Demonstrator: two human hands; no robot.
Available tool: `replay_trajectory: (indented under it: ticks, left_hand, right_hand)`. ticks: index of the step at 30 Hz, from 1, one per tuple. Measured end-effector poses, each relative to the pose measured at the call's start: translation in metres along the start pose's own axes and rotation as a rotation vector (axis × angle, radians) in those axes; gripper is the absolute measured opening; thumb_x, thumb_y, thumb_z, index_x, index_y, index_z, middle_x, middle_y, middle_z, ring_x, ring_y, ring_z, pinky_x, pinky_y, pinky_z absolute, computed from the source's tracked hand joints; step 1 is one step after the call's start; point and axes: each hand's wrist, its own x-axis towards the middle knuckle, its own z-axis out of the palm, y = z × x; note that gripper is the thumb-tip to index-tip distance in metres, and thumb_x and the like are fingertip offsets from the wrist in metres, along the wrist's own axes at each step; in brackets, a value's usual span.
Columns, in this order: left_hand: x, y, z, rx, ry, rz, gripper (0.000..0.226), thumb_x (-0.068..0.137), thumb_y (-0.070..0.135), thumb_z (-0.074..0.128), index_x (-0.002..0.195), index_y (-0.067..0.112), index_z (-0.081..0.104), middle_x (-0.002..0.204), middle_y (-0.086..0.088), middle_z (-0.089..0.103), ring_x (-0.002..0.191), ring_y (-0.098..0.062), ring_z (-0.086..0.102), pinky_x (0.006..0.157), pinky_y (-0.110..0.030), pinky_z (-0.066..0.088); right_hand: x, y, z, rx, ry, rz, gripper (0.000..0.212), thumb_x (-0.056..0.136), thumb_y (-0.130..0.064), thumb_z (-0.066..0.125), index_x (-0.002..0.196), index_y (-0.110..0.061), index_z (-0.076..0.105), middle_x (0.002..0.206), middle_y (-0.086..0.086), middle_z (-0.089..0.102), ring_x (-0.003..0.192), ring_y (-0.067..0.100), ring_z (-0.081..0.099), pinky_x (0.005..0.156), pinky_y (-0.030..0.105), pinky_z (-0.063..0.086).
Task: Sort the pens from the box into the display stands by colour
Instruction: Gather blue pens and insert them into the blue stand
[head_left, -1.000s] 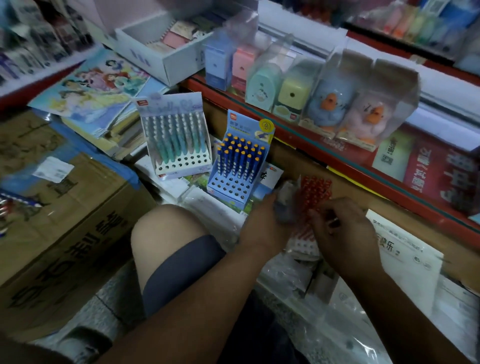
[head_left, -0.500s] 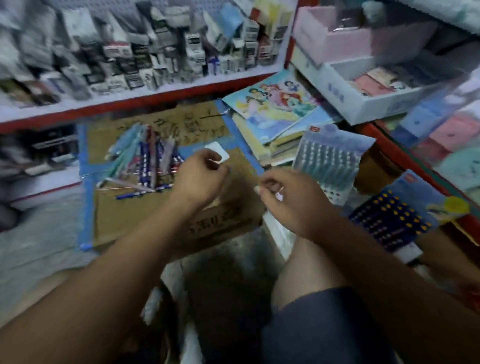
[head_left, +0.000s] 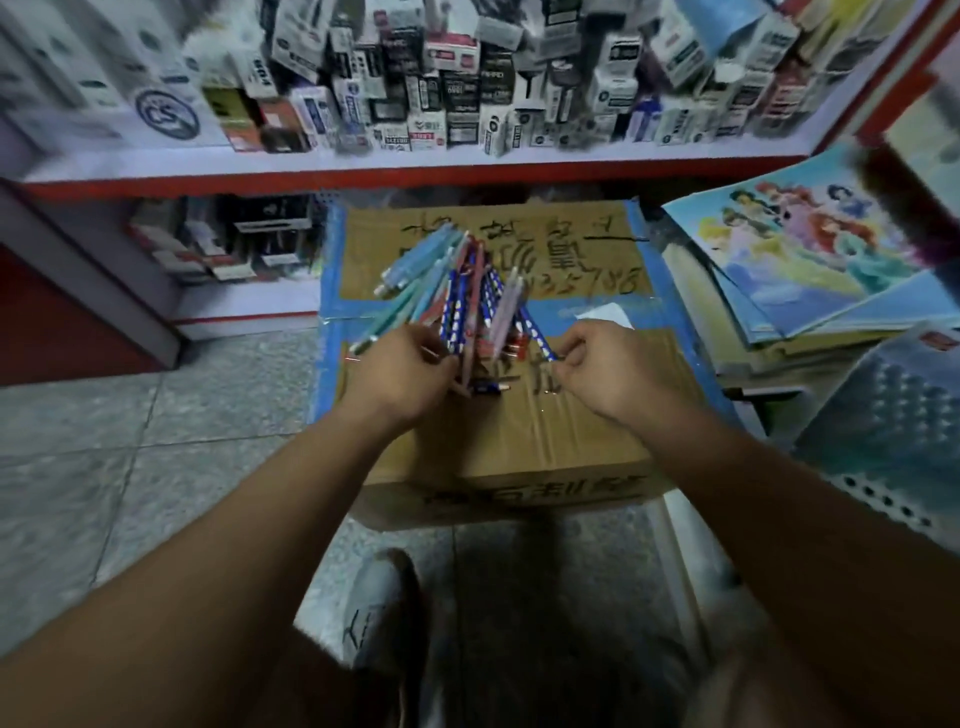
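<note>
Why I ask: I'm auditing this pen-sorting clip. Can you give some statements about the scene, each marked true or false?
The pens lie piled on a closed cardboard box. True.
Both hands are clear of the pile. False: the left hand and right hand grip pens at its near end.
The pile is all one colour. False: teal, blue and pink pens are mixed.
Picture books lie stacked right of the box. True.

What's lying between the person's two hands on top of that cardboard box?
In the head view, the near ends of the pen pile lie between the left hand and right hand: blue-patterned, pink and red pens on the cardboard box.
</note>
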Motion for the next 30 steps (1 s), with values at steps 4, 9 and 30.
replay_trajectory:
  ticks: [4,9,30]
  left_hand:
    - [0.012,0.005,0.000,-0.084,-0.027,0.023,0.014,0.094,0.027,0.062,0.103,0.018,0.067,0.087,-0.002,0.072,0.074,-0.016,0.070,0.072,-0.039,0.060]
    - [0.019,0.009,0.003,-0.133,-0.041,0.018,0.008,0.094,0.027,0.062,0.094,0.021,0.067,0.080,-0.002,0.071,0.069,-0.016,0.070,0.068,-0.044,0.061]
    - [0.015,0.017,0.008,-0.210,-0.050,0.049,0.011,0.095,0.023,0.063,0.087,0.019,0.069,0.079,-0.003,0.072,0.068,-0.017,0.071,0.068,-0.042,0.061]
  right_hand:
    - [0.011,0.002,0.011,0.055,-0.007,0.074,0.017,0.082,-0.030,0.079,0.080,-0.026,0.062,0.084,-0.001,0.072,0.081,0.017,0.065,0.071,0.031,0.052]
    - [0.016,0.002,0.014,-0.011,0.021,0.084,0.020,0.084,-0.019,0.074,0.068,-0.024,0.063,0.074,0.003,0.069,0.076,0.022,0.064,0.068,0.033,0.052]
    - [0.002,0.015,-0.029,-0.051,0.210,0.223,0.017,0.091,-0.024,0.058,0.075,-0.018,0.063,0.084,0.006,0.068,0.086,0.028,0.064,0.070,0.035,0.053]
